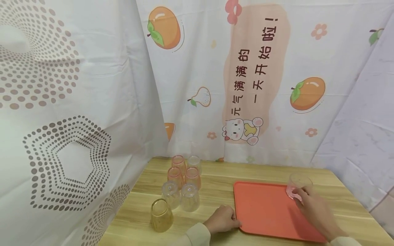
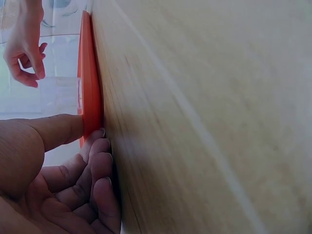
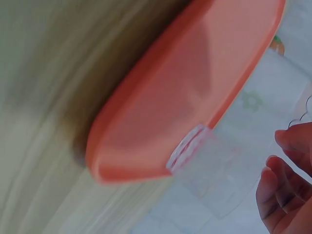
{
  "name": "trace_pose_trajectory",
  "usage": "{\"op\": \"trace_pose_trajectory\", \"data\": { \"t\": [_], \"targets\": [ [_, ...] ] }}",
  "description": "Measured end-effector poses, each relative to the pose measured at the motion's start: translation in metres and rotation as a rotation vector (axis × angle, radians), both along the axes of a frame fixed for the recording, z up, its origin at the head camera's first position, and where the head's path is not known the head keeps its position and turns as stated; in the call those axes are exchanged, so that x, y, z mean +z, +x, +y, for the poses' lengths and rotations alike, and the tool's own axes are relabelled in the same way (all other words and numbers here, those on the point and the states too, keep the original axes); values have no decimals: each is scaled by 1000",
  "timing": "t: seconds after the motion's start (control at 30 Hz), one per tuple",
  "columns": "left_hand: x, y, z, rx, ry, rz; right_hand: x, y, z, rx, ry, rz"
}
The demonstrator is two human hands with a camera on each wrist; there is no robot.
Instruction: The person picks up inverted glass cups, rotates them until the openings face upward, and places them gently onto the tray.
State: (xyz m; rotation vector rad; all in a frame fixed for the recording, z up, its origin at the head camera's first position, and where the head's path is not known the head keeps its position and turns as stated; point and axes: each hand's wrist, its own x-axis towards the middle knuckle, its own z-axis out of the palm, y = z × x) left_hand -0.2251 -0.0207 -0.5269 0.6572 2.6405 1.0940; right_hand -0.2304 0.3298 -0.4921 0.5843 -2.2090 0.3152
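Note:
An orange-red tray (image 1: 261, 208) lies on the wooden table, and my left hand (image 1: 223, 219) pinches its near left corner between thumb (image 2: 63, 131) and forefinger. A clear glass (image 1: 300, 182) stands upright inside the tray's far right corner, its thick base (image 3: 187, 148) on the tray floor. Just in front of that glass is my right hand (image 1: 312, 208), over the tray. Seen from the right wrist, its fingers (image 3: 270, 187) are loosely bent and apart from the glass, with nothing between them.
Left of the tray stand several tumblers: a yellow one (image 1: 161, 215) nearest, clear ones (image 1: 189, 198) behind it, then pink ones (image 1: 175, 177), with another clear one (image 1: 194, 164) at the back. A printed curtain (image 1: 197, 68) hangs along the table's far edge.

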Motion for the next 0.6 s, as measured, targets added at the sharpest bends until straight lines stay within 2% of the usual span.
{"op": "trace_pose_trajectory", "data": {
  "t": [0.1, 0.27, 0.37, 0.47, 0.6],
  "targets": [
    [-1, 0, 1, 0, -12, 12, -2, 3, -9, 29, 19, 3],
    [-1, 0, 2, 15, -42, 35, -5, 13, -29, 11, 43, -93],
    [0, 1, 2, 24, -48, 34, -8, 17, -40, 33, 39, -125],
    [1, 2, 2, 30, -51, 26, -11, 19, -49, 83, 47, -115],
    [1, 2, 2, 32, -45, 10, -13, 24, -60, 92, 66, -105]
  ]
}}
